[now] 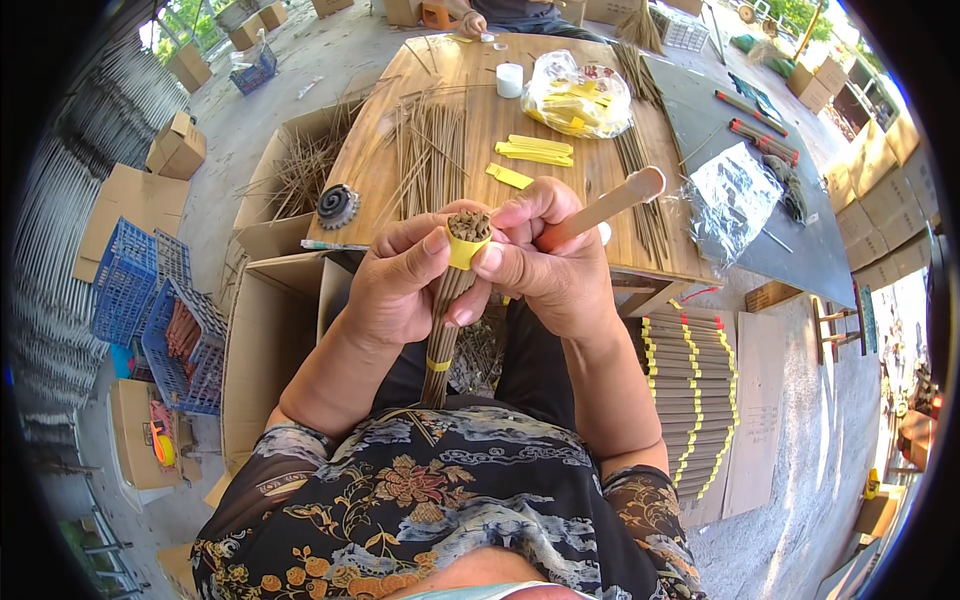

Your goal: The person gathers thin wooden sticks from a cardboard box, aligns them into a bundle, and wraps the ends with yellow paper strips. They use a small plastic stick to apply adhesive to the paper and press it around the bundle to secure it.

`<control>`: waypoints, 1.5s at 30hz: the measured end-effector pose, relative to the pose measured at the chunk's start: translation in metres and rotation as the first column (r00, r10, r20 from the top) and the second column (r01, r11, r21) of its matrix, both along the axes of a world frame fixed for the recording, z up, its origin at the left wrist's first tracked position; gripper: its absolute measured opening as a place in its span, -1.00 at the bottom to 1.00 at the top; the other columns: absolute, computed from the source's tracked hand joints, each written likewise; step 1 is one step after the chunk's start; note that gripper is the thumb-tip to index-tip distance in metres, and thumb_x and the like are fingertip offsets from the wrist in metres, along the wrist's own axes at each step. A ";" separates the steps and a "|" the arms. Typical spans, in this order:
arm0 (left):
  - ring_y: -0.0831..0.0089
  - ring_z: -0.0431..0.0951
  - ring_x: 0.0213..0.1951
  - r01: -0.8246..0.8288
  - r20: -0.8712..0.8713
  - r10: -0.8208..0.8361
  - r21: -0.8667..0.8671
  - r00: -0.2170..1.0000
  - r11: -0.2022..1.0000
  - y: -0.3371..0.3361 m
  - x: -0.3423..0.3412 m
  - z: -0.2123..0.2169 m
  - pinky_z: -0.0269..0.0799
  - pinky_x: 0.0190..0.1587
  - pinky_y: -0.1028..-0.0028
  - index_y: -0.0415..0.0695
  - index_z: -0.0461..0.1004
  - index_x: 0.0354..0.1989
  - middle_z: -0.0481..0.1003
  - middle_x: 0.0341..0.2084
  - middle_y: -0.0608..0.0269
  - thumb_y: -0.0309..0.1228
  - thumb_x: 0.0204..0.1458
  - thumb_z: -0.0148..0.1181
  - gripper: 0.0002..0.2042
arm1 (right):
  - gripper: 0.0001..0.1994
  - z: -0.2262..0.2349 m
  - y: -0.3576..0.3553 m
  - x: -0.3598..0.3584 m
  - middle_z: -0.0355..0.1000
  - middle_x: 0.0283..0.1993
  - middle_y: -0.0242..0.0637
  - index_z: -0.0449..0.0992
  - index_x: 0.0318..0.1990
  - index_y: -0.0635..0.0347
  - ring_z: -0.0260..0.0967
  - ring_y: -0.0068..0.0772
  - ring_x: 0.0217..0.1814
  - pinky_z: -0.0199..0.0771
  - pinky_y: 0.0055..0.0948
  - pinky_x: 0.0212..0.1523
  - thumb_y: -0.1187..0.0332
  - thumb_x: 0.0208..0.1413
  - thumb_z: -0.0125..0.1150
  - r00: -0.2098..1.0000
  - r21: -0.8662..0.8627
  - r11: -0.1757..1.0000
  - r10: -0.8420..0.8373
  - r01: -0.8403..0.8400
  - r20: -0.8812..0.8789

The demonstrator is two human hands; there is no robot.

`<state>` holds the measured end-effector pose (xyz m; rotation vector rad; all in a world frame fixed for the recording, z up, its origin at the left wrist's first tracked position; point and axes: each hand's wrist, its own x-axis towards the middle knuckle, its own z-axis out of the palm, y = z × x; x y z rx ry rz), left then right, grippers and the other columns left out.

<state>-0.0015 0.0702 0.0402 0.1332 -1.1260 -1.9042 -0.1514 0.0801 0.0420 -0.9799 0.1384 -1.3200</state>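
Observation:
My left hand [392,278] is closed round a bundle of thin brown sticks [453,298], held upright just beyond the table's near edge. A yellow paper band [464,251] wraps the bundle's top, and a second yellow band [438,365] circles it lower down. My right hand [562,275] pinches the upper band's right side with thumb and fingertips. The same hand grips a flat wooden stick [615,205] with a rounded end, which points up to the right.
Loose sticks [430,150], yellow paper strips [535,150], a plastic bag [577,95] and a white cup [509,80] lie on the wooden table [375,130]. Banded bundles [690,400] rest on cardboard at right. Cardboard boxes [270,330] and blue crates [185,345] stand left. Another person [520,15] sits opposite.

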 end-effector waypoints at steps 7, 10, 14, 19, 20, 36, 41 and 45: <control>0.47 0.34 -0.60 -0.106 0.038 0.110 -0.085 0.993 0.991 -0.024 0.008 -0.006 0.22 -0.61 0.57 -0.40 0.29 -0.13 0.37 -0.25 -0.03 -0.22 0.09 -0.11 -0.59 | -0.68 -0.042 -0.010 -0.034 0.18 -0.49 -0.48 0.27 -0.09 0.25 0.07 -0.73 -0.61 0.09 -0.71 -0.63 0.21 0.11 -0.03 0.812 0.141 0.872 -0.362 0.469 -0.458; 0.46 0.34 -0.57 -0.191 0.020 0.193 -0.072 0.981 0.979 -0.030 0.010 -0.009 0.24 -0.58 0.54 -0.36 0.34 -0.18 0.33 -0.21 -0.09 -0.25 0.10 -0.14 -0.64 | -0.62 -0.093 -0.017 -0.076 0.25 -0.44 -0.32 0.25 0.01 0.31 0.21 -0.57 -0.51 0.25 -0.57 -0.50 0.20 0.17 -0.18 0.567 0.088 0.695 -0.498 0.713 -0.656; 0.47 0.34 -0.57 -0.235 0.074 0.244 -0.112 0.967 0.965 -0.033 0.000 -0.014 0.22 -0.57 0.55 -0.34 0.37 -0.21 0.32 -0.17 -0.07 -0.28 0.09 -0.08 -0.68 | -0.65 -0.158 -0.033 -0.105 0.28 -0.30 0.05 0.21 0.07 0.26 0.28 -0.03 -0.23 0.29 -0.26 -0.21 0.38 0.12 -0.13 -0.181 -0.575 0.437 -0.666 0.692 -0.724; 0.54 0.33 -0.60 -0.277 0.123 0.305 -0.203 0.944 0.939 -0.035 -0.002 -0.012 0.20 -0.59 0.58 -0.33 0.37 -0.23 0.34 -0.23 0.02 -0.27 0.04 0.02 -0.69 | -0.62 -0.171 -0.045 -0.103 0.28 -0.27 0.08 0.21 0.07 0.24 0.28 0.07 -0.25 0.30 -0.19 -0.23 0.50 0.04 -0.11 -0.308 -0.526 0.513 -0.451 0.678 -0.838; 0.55 0.33 -0.61 -0.279 0.134 0.315 -0.234 0.939 0.931 -0.036 -0.002 -0.011 0.20 -0.59 0.59 -0.33 0.38 -0.24 0.34 -0.25 0.03 -0.26 0.03 0.03 -0.68 | -0.62 -0.177 -0.048 -0.104 0.28 -0.27 0.07 0.21 0.07 0.24 0.28 0.07 -0.26 0.30 -0.18 -0.24 0.50 0.04 -0.12 -0.315 -0.558 0.519 -0.484 0.648 -0.816; 0.56 0.31 -0.67 -0.411 0.086 0.443 -0.250 0.892 0.877 -0.025 0.008 0.001 0.20 -0.60 0.62 -0.29 0.38 -0.33 0.34 -0.32 0.05 -0.33 0.00 0.08 -0.77 | -0.62 -0.170 -0.060 -0.106 0.31 -0.19 -0.09 0.21 0.05 0.20 0.33 -0.07 -0.19 0.33 -0.20 -0.21 0.28 0.07 -0.16 -0.519 -0.543 0.644 -0.255 0.538 -0.816; 0.57 0.29 -0.67 -0.428 0.087 0.467 -0.285 0.880 0.858 -0.019 0.020 0.004 0.19 -0.62 0.62 -0.31 0.36 -0.30 0.32 -0.31 0.06 -0.30 0.03 0.03 -0.73 | -0.56 -0.148 -0.048 -0.093 0.27 -0.10 -0.08 0.21 0.05 0.20 0.26 -0.07 -0.06 0.26 -0.20 -0.10 0.20 0.04 -0.06 -0.614 -0.575 0.614 -0.180 0.540 -0.768; 0.59 0.31 -0.67 -0.383 0.022 0.400 -0.241 0.916 0.892 -0.016 0.018 0.009 0.20 -0.64 0.66 -0.27 0.39 -0.36 0.36 -0.35 0.10 -0.36 -0.01 0.10 -0.80 | -0.49 -0.100 -0.016 -0.075 0.23 0.05 -0.06 0.22 0.05 0.30 0.18 -0.10 0.09 0.15 -0.26 0.07 0.27 -0.06 0.15 -0.271 -0.581 0.653 -0.520 0.486 -0.810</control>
